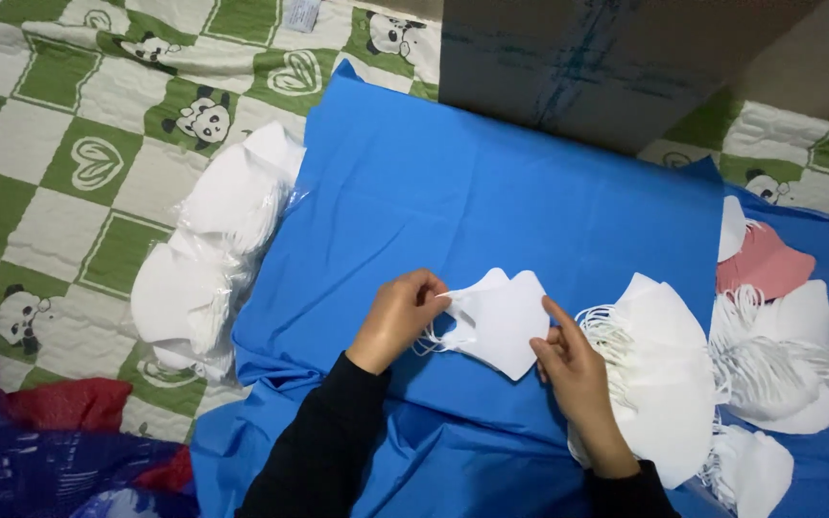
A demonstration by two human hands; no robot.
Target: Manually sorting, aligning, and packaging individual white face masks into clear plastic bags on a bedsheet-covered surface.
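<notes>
Left hand [397,317] is closed in a pinch on the left edge of a white mask [496,321], thumb and fingers meeting near the point where the ear loops [431,341] hang out. Right hand [568,360] grips the same mask at its lower right corner, forefinger laid straight along the right edge. The mask is held between both hands just above the blue cloth [453,192], folded flat, its peak pointing up. Judgement on handling: the piece looks very light, thin and limp; it will sag or crease if held at one point only, so the two-edge hold suits it. The fabric body gives a surer grip than the loops, which appear thin, elastic and apt to snag. It does not look slippery or breakable, though white fabric will mark easily. Just right of the right hand lies a fanned stack of white masks [669,384] with loops showing on its left side. Farther right lies another stack [789,355], with one pink mask [768,261] above it. Left of the cloth, a clear bag of masks [205,254] rests on a green and white quilt [50,144] printed with pandas. A cardboard box [606,58] stands at the far edge.
</notes>
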